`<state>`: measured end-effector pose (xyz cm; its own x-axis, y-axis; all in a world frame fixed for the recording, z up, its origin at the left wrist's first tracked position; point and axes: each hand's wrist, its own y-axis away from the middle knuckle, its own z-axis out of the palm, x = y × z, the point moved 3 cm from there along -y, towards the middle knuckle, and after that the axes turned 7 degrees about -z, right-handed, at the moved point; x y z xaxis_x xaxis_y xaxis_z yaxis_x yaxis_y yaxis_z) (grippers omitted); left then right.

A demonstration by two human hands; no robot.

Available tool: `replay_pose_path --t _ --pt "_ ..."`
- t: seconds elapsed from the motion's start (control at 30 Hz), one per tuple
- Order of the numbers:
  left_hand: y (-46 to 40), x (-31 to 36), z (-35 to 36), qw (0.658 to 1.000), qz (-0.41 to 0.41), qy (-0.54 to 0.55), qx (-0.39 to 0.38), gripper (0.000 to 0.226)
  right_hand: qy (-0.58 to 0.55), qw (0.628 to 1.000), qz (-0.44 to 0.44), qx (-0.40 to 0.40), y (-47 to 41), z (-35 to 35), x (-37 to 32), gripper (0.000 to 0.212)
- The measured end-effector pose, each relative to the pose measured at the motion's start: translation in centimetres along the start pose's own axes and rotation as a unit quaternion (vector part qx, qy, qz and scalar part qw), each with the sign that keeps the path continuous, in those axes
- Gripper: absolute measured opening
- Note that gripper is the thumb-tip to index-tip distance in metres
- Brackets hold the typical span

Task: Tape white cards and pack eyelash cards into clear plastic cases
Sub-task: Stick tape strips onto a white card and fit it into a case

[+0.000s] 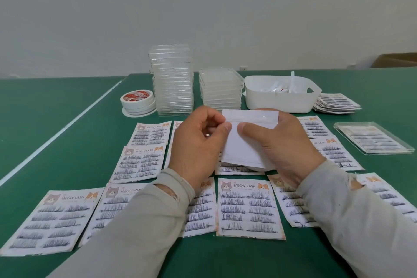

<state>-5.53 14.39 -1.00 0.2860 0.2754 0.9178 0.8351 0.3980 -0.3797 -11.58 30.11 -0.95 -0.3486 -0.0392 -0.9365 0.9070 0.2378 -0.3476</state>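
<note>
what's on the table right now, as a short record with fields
held: white card, gripped by left hand and right hand
tape: strip across card top; rolls stacked far left
cases: two clear stacks
bin: white, paper scraps inside
packed: one filled case at right
eyelash cards: rows on green table

Both hands, L & R, pinch white card above eyelash cards on green table.
</note>
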Motion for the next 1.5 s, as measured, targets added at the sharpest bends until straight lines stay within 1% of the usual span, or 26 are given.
replay_pose_path --t 0.1,0.2,0.37,0.57,0.83,1.17,1.5 --pt "0.0 0.0 0.0 1.000 -0.010 0.023 0.003 0.023 0.001 1.000 0.002 0.008 0.1 0.0 -0.2 0.014" --pt "-0.1 -0.1 -0.1 1.000 -0.002 0.016 0.008 0.023 0.007 1.000 0.004 0.012 0.0 0.1 -0.2 0.018" --pt "-0.1 0.0 -0.1 1.000 0.003 -0.005 0.006 0.019 0.025 1.000 -0.014 0.012 0.2 0.0 -0.5 0.014" --pt "-0.1 -0.1 -0.1 1.000 -0.009 -0.003 -0.005 0.017 0.036 0.999 -0.008 0.020 0.3 0.0 -0.6 0.017" --pt "-0.5 -0.4 -0.4 1.000 -0.003 -0.005 0.000 0.016 0.063 0.997 -0.036 0.016 0.1 0.3 -0.9 0.015" --pt "-0.7 -0.3 -0.4 1.000 -0.010 -0.013 0.001 0.017 0.065 0.997 -0.027 0.021 0.0 0.3 -1.0 0.016" --pt "-0.7 -0.2 -0.4 1.000 -0.014 -0.012 0.000 0.018 0.074 0.996 -0.042 0.008 0.0 0.2 -1.3 0.013"
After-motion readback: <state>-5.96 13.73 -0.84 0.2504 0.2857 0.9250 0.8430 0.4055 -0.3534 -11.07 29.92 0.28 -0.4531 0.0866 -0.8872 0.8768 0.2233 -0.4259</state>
